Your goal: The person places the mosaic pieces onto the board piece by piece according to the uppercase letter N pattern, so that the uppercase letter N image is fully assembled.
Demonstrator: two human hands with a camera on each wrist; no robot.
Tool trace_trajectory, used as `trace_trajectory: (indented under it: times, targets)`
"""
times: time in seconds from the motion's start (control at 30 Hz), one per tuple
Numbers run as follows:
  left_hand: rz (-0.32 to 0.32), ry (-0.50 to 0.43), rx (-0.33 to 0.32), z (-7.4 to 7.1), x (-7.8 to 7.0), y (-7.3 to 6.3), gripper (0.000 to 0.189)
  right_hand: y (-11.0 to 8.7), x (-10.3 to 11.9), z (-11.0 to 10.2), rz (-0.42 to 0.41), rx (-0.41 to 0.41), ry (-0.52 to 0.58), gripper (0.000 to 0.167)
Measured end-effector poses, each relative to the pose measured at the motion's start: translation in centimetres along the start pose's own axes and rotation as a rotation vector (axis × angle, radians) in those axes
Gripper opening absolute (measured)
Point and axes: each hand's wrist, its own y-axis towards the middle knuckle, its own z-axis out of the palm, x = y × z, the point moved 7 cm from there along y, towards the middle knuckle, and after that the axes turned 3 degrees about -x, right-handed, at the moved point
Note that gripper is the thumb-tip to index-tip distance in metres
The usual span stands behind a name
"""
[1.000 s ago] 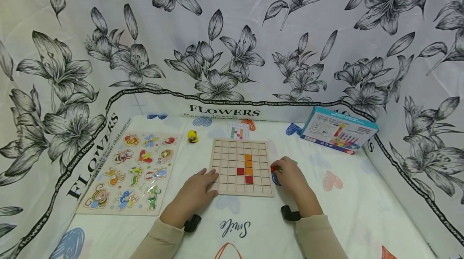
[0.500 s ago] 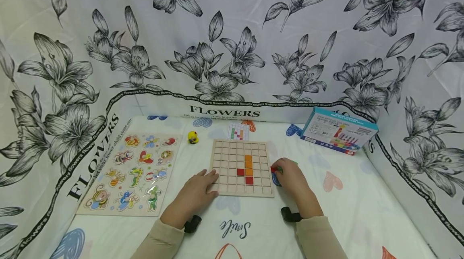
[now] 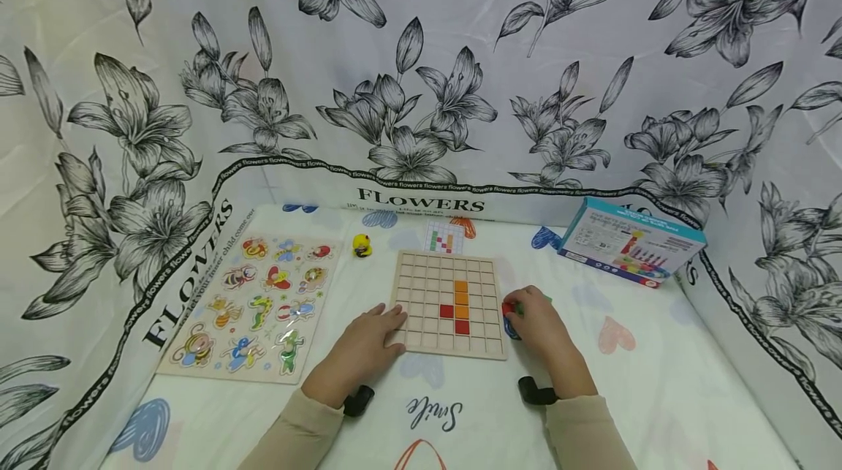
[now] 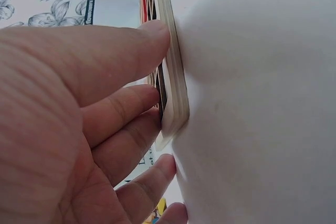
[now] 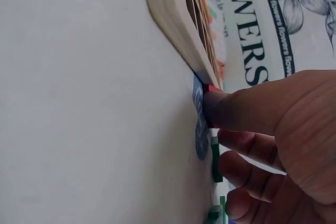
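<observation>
In the head view, a wooden grid board (image 3: 421,342) lies at the middle of the table, with several orange and red square tiles (image 3: 462,300) in its cells. My left hand (image 3: 365,346) rests at its left edge, fingers spread; the left wrist view shows the thumb and fingertips against the board's side. Just off the right edge, my right hand (image 3: 542,331) pinches a red tile (image 5: 212,88), its thumb over most of it. Green tiles (image 5: 216,161) lie under and beside the other fingers, partly hidden by the hand.
A small pattern card (image 3: 444,237) lies behind the board, with a yellow toy duck (image 3: 362,245) to its left. An insect picture puzzle board (image 3: 226,371) spreads across the left. At the back right stands a toy box (image 3: 631,240). Flowered cloth forms the walls.
The head view has turned slightly left, so everything sits further right in it. Both hands keep their places by the board, the right still at the red tile.
</observation>
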Motion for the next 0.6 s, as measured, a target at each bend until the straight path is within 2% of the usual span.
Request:
trace_trajectory:
  times: [0.17, 0.33, 0.43, 0.6]
  targets:
    - [-0.017, -0.004, 0.004, 0.0, -0.1, 0.1, 0.06, -0.2, 0.3, -0.6, -0.001, -0.02, 0.049, 0.012]
    - [-0.014, 0.001, 0.003, -0.1, -0.2, 0.1, 0.06, 0.4, 1.3, -1.4, -0.012, -0.077, 0.092, 0.003]
    - [-0.01, 0.006, 0.005, -0.1, -0.1, 0.2, 0.059, 0.9, 3.0, -1.6, -0.023, -0.097, 0.136, 0.004]
    - [-0.007, 0.012, 0.012, 0.2, 0.0, 0.2, 0.059, 2.1, 7.0, -0.9, -0.064, -0.058, 0.22, 0.008]
